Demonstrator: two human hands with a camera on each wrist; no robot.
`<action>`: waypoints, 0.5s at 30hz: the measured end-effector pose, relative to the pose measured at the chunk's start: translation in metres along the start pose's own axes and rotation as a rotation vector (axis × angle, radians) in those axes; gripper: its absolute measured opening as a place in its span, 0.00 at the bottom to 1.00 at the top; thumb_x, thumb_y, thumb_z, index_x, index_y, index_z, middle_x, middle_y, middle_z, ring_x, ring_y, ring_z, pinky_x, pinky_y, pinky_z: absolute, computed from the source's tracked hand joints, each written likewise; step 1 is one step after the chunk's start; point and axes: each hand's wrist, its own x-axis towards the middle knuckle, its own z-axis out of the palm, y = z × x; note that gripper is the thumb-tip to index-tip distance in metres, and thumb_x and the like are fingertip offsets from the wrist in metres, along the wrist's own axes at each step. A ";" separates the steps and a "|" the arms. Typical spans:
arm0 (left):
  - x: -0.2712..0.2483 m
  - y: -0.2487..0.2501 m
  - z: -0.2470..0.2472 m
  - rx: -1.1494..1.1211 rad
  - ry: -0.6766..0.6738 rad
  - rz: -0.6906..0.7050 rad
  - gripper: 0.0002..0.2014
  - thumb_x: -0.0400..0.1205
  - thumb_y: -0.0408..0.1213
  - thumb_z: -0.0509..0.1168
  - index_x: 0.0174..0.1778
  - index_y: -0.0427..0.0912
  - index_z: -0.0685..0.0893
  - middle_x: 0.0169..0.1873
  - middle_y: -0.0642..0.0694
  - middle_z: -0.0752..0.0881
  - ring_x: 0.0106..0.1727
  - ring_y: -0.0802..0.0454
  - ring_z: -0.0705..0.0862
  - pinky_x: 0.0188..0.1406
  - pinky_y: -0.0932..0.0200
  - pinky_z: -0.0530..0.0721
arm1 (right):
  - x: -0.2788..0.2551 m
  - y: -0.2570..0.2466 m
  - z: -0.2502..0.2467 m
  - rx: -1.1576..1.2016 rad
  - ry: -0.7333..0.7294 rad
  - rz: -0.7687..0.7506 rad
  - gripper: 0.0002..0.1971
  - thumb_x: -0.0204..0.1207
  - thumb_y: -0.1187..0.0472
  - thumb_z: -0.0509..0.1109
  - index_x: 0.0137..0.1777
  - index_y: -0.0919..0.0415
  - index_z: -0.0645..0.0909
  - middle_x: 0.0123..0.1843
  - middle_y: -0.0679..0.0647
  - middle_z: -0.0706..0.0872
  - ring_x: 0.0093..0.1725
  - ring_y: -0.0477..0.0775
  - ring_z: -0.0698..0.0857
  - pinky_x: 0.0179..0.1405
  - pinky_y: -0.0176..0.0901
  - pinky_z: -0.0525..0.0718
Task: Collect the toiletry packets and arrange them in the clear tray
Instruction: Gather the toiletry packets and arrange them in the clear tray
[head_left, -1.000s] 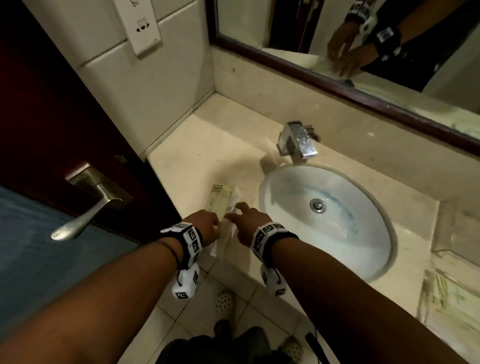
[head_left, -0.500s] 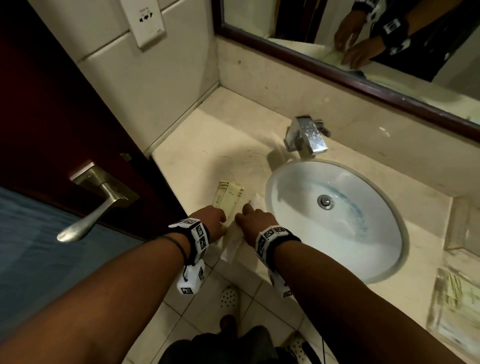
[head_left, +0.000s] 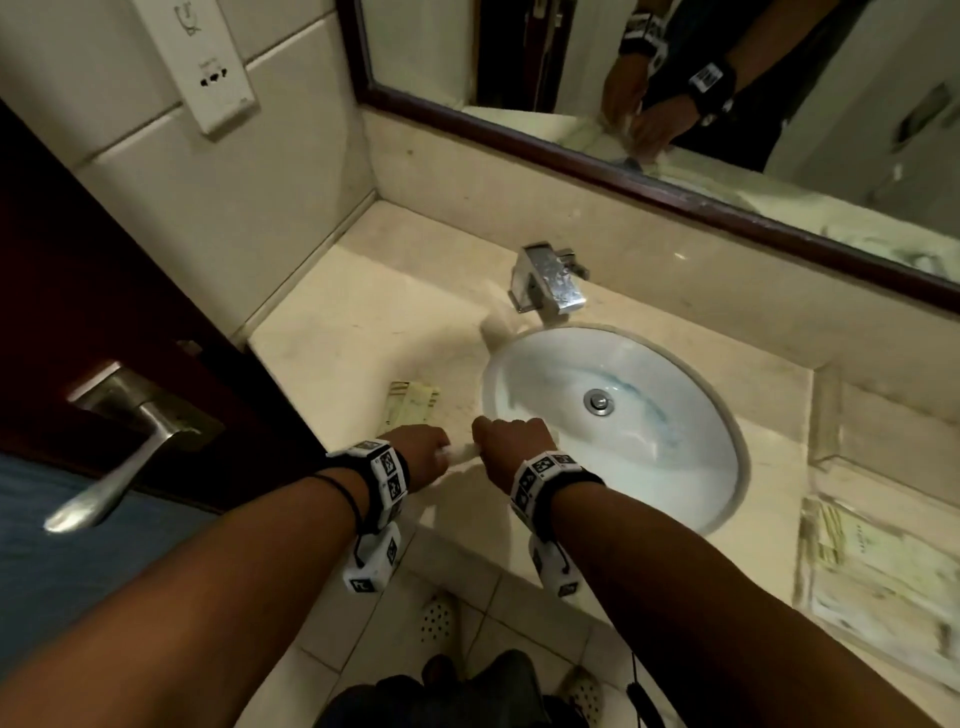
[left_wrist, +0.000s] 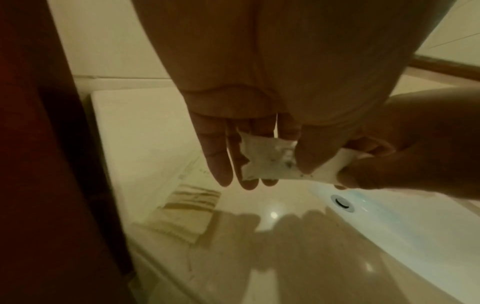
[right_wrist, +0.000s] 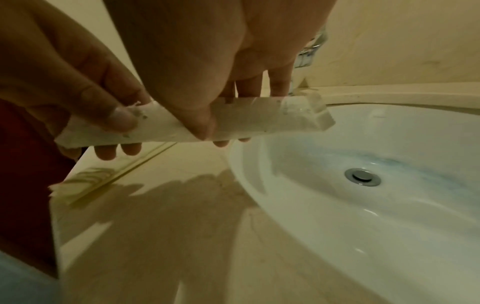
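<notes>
A long white toiletry packet (right_wrist: 246, 123) hangs level just above the counter's front edge, left of the sink. My left hand (head_left: 421, 457) pinches its left end between thumb and fingers. My right hand (head_left: 509, 447) grips its middle, thumb on the near side, and the right end sticks out over the basin. A striped cream packet (head_left: 410, 408) lies flat on the counter just beyond my hands. The clear tray (head_left: 818, 415) stands on the counter at the far right and holds several striped packets (head_left: 872, 566).
The white sink basin (head_left: 623, 415) lies right of my hands, with a chrome tap (head_left: 550, 280) behind it. A dark red door (head_left: 78, 260) with a metal handle (head_left: 119, 452) stands close on the left. A mirror (head_left: 675, 104) hangs above the counter.
Both hands have drawn back toward the counter's front edge and lifted the white packet off the counter. The striped packet stays where it lay.
</notes>
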 end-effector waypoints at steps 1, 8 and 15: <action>0.001 0.008 -0.003 0.019 0.005 0.015 0.15 0.85 0.50 0.58 0.58 0.46 0.84 0.56 0.45 0.87 0.54 0.45 0.85 0.51 0.54 0.81 | -0.006 0.009 -0.001 0.018 0.001 0.020 0.12 0.82 0.60 0.61 0.64 0.53 0.72 0.55 0.54 0.86 0.53 0.61 0.86 0.52 0.53 0.74; 0.005 0.075 -0.013 0.086 0.006 0.124 0.24 0.77 0.62 0.58 0.46 0.45 0.89 0.44 0.46 0.90 0.43 0.45 0.86 0.45 0.53 0.84 | -0.052 0.067 0.001 0.026 0.018 0.188 0.13 0.83 0.55 0.58 0.60 0.48 0.82 0.52 0.52 0.85 0.48 0.59 0.87 0.45 0.51 0.82; 0.009 0.167 -0.010 0.161 0.002 0.205 0.17 0.80 0.52 0.64 0.48 0.43 0.89 0.43 0.45 0.90 0.44 0.45 0.87 0.45 0.54 0.84 | -0.117 0.133 0.014 0.020 0.075 0.285 0.12 0.84 0.56 0.58 0.62 0.49 0.80 0.52 0.54 0.83 0.50 0.61 0.85 0.48 0.53 0.80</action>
